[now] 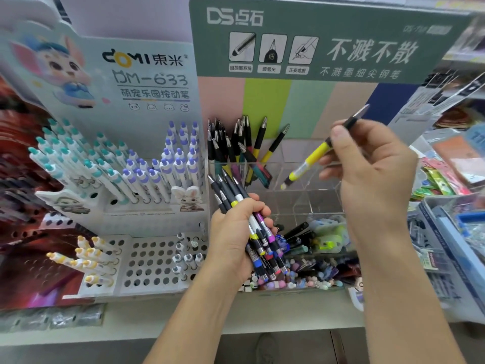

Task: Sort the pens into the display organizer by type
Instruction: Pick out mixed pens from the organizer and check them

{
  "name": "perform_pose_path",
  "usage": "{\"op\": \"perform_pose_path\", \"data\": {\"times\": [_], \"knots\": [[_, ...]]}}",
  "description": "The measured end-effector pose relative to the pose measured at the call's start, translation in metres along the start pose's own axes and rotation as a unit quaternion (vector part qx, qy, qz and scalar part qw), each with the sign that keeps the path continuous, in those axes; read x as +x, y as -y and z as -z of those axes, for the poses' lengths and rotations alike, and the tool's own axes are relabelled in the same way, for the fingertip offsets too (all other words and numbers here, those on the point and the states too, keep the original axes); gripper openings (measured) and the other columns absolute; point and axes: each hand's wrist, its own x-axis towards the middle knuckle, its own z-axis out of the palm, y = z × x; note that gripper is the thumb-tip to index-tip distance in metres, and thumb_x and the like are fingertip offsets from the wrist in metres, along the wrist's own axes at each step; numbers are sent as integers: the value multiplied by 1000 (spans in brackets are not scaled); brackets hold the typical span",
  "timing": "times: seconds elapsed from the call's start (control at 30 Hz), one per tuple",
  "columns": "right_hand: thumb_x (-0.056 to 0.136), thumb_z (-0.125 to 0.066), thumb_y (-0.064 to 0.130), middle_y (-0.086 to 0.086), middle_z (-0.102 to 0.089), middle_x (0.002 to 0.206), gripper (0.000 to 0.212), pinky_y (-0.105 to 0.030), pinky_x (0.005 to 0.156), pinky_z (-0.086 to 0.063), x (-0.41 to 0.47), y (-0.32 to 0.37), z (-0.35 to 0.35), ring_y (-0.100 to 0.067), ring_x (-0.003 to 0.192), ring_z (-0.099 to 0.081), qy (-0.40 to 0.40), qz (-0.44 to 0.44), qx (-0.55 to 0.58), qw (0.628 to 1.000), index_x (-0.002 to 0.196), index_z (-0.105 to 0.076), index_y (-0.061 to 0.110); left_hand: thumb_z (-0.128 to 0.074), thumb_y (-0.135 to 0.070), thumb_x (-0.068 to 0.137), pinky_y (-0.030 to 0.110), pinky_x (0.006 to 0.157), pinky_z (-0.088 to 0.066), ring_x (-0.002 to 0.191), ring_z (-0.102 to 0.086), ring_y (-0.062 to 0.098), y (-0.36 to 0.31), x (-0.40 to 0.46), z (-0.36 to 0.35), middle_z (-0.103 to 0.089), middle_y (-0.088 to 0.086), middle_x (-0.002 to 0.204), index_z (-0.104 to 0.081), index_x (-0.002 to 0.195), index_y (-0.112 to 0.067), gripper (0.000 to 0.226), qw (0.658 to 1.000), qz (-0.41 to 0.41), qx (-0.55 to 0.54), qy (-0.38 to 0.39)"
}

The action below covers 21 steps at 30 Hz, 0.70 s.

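Just left of the clear organizer (301,195), the left hand (236,232) is clenched round a bundle of pens (252,227). Above the organizer's middle compartment, the right hand (372,164) pinches one yellow pen (315,156), tilted, cap end down. Placing seems underway; next it likely needs lowering among the yellow pens standing at the organizer's back left.

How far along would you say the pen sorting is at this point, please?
Early to midway. Done: some black-gripped pens stand in the clear organizer's back-left compartments. In hand: the right hand pinches a yellow pen above it. Left: the left hand grips a mixed bundle; other compartments look empty.
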Motion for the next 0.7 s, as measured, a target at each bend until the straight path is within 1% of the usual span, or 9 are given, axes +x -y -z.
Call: {"op": "perform_pose_path", "data": {"times": [0.07, 0.13, 0.2, 0.27, 0.33, 0.4, 0.47, 0.6, 0.7], "knots": [[99, -63, 15, 4, -71, 74, 10, -30, 61, -59, 15, -8, -3, -17, 68, -71, -34, 16, -11, 999, 93, -69, 22, -59, 2, 90, 27, 48, -48, 48, -51, 17, -1, 0, 1, -55, 5, 61, -61, 87, -9, 12, 1000, -5, 10, 1], [98, -63, 10, -1, -71, 79, 10, -33, 65, -61, 30, -22, -12, -19, 72, -72, -33, 11, -23, 999, 94, -70, 17, -60, 1, 90, 27, 48, -48, 48, -51, 17, -3, 0, 1, -54, 4, 61, -61, 87, -10, 12, 1000, -12, 23, 7], [96, -64, 10, -3, -72, 81, 9, -37, 66, -63, 41, -34, -24, -19, 76, -73, -8, 9, -62, 998, 94, -71, 16, -60, 1, 90, 27, 48, -47, 49, -51, 17, -5, -1, 2, -54, 4, 61, -61, 88, -10, 12, 999, -19, 34, 10], [94, -67, 12, 3, -71, 78, 8, -38, 69, -62, 47, -42, -34, -15, 75, -71, 32, 28, -120, 992, 90, -72, 18, -59, 2, 90, 27, 48, -48, 49, -51, 17, -7, -2, 2, -54, 4, 61, -61, 90, -10, 12, 999, -24, 44, 11], [92, -70, 12, 8, -69, 76, 9, -31, 71, -58, 47, -46, -45, -8, 70, -66, 68, 58, -164, 982, 85, -73, 19, -59, 2, 90, 27, 48, -48, 49, -51, 17, -9, -3, 2, -54, 4, 61, -61, 93, -9, 12, 998, -26, 50, 12], [90, -72, 12, 9, -69, 76, 8, -26, 69, -55, 43, -49, -54, -3, 68, -63, 78, 73, -185, 977, 85, -73, 18, -59, 2, 90, 27, 48, -48, 49, -51, 17, -10, -3, 2, -54, 4, 61, -62, 93, -9, 11, 998, -27, 53, 10], [88, -76, 15, 6, -71, 76, 1, -30, 71, -57, 41, -52, -60, -5, 70, -67, 56, 61, -189, 979, 88, -76, 14, -60, 1, 91, 27, 49, -48, 49, -52, 17, -11, -4, 2, -56, 5, 62, -63, 94, -8, 10, 998, -25, 57, 13], [82, -80, 23, 6, -70, 68, 11, -36, 65, -57, 38, -51, -64, -11, 64, -67, 8, 28, -198, 980, 76, -72, 20, -60, -1, 91, 27, 51, -50, 51, -54, 18, -12, -5, 3, -60, 7, 65, -63, 98, -7, 9, 997, -22, 66, 35], [80, -82, 20, 6, -70, 68, 12, -34, 64, -57, 32, -50, -63, -12, 65, -68, 1, 12, -153, 988, 74, -71, 19, -60, -1, 92, 27, 52, -50, 52, -55, 17, -11, -5, 0, -61, 7, 66, -62, 99, -7, 10, 996, -17, 71, 44]]}}
